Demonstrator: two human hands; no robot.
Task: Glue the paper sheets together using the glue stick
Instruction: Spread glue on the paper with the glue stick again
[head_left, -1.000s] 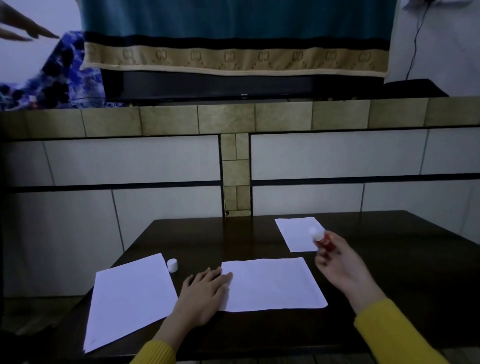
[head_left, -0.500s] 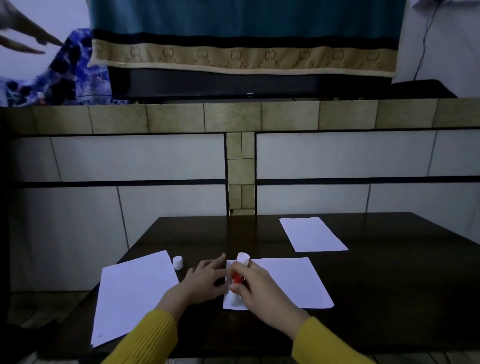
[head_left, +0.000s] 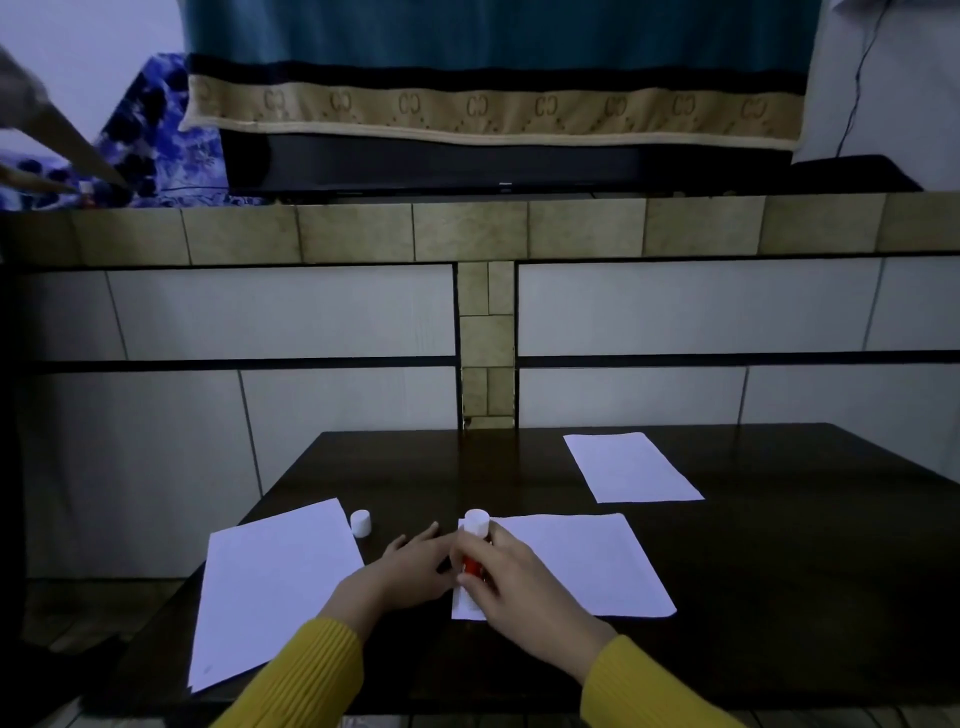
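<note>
Head view shows three white paper sheets on a dark table (head_left: 779, 571): a left sheet (head_left: 270, 587), a middle sheet (head_left: 582, 566) and a far sheet (head_left: 631, 467) to the right, plus one loose white cap (head_left: 360, 523) beside the left sheet. The right hand (head_left: 511, 582) grips the single glue stick (head_left: 475, 540) at the middle sheet's left edge, its long axis roughly upright, white end up. The left hand (head_left: 410, 569) lies flat, fingers relaxed, just left of it.
</note>
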